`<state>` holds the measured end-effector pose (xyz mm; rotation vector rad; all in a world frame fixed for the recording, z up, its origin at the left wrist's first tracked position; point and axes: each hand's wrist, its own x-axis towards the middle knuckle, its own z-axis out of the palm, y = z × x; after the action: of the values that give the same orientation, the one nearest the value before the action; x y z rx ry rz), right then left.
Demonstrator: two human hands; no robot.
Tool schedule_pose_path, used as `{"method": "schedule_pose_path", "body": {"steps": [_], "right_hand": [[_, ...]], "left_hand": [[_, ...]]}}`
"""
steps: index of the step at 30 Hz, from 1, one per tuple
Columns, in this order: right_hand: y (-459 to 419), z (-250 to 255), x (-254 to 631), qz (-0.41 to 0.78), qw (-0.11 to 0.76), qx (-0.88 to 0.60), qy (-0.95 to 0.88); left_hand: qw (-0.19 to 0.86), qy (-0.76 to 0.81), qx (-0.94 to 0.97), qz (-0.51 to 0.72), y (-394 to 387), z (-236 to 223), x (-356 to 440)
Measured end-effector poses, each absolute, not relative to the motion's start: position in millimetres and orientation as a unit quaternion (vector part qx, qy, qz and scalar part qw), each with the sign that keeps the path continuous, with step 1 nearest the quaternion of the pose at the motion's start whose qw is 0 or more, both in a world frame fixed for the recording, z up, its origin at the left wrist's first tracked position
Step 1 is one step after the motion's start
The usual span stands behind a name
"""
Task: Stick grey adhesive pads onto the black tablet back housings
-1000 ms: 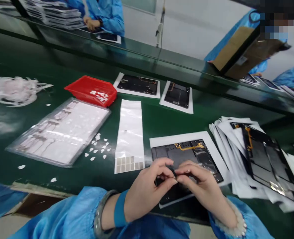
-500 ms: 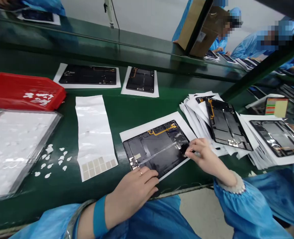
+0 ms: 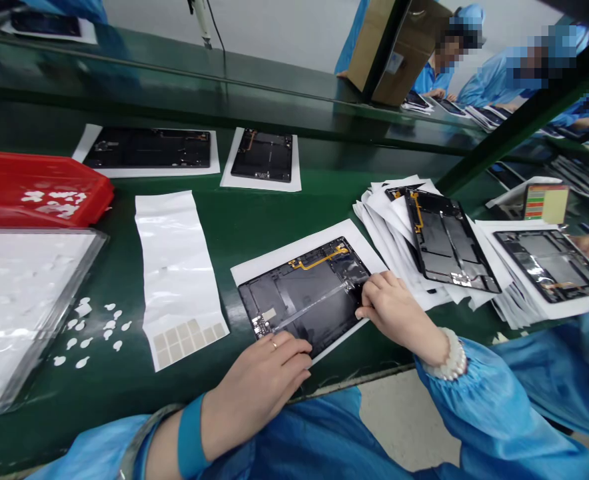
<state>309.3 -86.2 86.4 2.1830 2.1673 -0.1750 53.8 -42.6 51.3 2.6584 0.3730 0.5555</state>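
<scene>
A black tablet back panel (image 3: 299, 293) with an orange flex cable lies on a white sheet (image 3: 254, 267) at the near edge of the green belt. My left hand (image 3: 264, 380) rests flat on the panel's near corner, fingers stretched out. My right hand (image 3: 392, 310) presses curled fingers onto the panel's right edge; whether a small dark part is still under them is hidden. A white liner strip (image 3: 174, 267) with grey square pads at its near end lies left of the panel.
A red tray (image 3: 39, 193) and a clear plastic sheet (image 3: 19, 300) lie at left, with small white peel-offs (image 3: 94, 327) scattered beside them. A stack of panels on paper (image 3: 444, 240) sits at right. Two more panels (image 3: 149, 148) lie farther back. Other workers in blue sit beyond.
A second ago both hands pinched a small dark piece above the panel. Now the left hand lies flat on the near corner and the right hand presses at the right edge. The view swung right.
</scene>
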Motion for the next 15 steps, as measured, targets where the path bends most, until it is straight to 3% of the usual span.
{"method": "schedule_pose_path", "body": {"steps": [3,8,15], "right_hand": [[-80.8,85.4,318.3,-0.056,0.029,0.687,0.724],[-66.5,66.1,352.0,-0.010,-0.101,0.749,0.655],[-43.3,58.0,349.4,0.023,-0.090,0.794,0.601]], "left_hand": [[0.204,0.129,0.950,0.195,-42.6,51.2,52.9],[0.224,0.113,0.955,0.159,-41.7,53.5,47.5],[0.174,0.096,0.971,0.135,-40.7,49.4,45.3]]}}
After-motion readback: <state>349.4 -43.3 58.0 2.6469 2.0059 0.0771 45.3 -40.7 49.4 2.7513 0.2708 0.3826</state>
